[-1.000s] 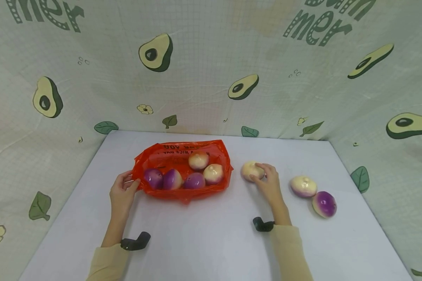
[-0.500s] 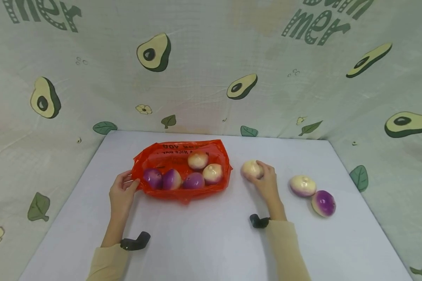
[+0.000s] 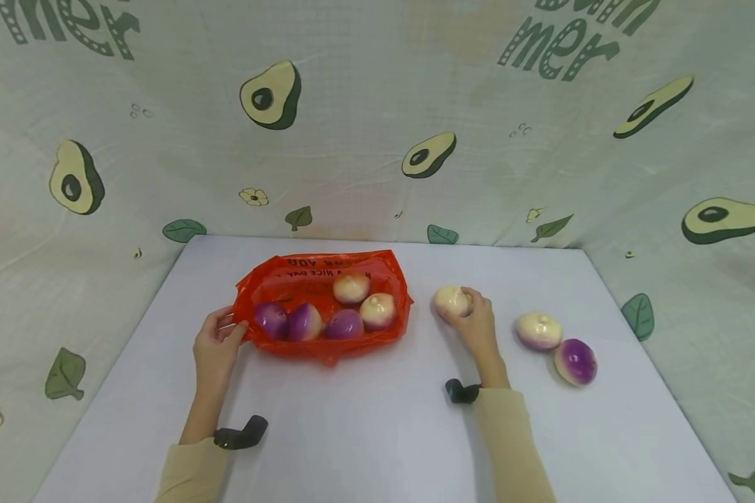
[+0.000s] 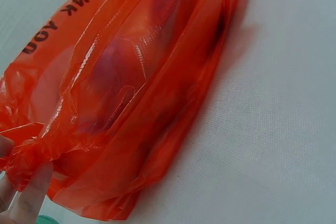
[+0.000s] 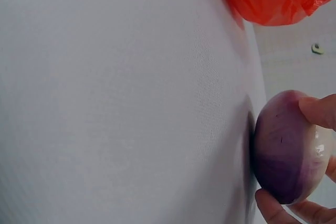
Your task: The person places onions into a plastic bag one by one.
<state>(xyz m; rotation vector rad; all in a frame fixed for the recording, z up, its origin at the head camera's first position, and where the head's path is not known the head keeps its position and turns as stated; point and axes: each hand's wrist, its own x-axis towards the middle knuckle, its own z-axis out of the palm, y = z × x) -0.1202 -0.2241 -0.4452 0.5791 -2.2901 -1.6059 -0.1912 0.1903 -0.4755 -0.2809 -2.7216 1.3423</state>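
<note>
In the head view a red plastic bag [image 3: 327, 349] lies on its side with its mouth toward me. Several purple-and-white turnips [image 3: 344, 325] show inside it. My left hand [image 3: 217, 346] pinches the bag's left edge; in the left wrist view the fingers [image 4: 32, 195] hold the bunched plastic. To the right of the bag, my right hand [image 3: 477, 325] grips another turnip [image 3: 449, 300] by its sides. The right wrist view shows thumb and fingers around that turnip [image 5: 286, 150], its purple side close over the table.
Two more turnips, a mostly white one [image 3: 538, 331] and a purple-topped one [image 3: 575, 362], lie side by side to the right of my right hand. The white table [image 3: 377, 433] ends at a cloth backdrop [image 3: 352, 105] printed with avocados.
My right hand has closed more firmly around the turnip beside the bag, its wrist shifting slightly forward. The left hand keeps its hold on the bag. The head view has shifted a little.
</note>
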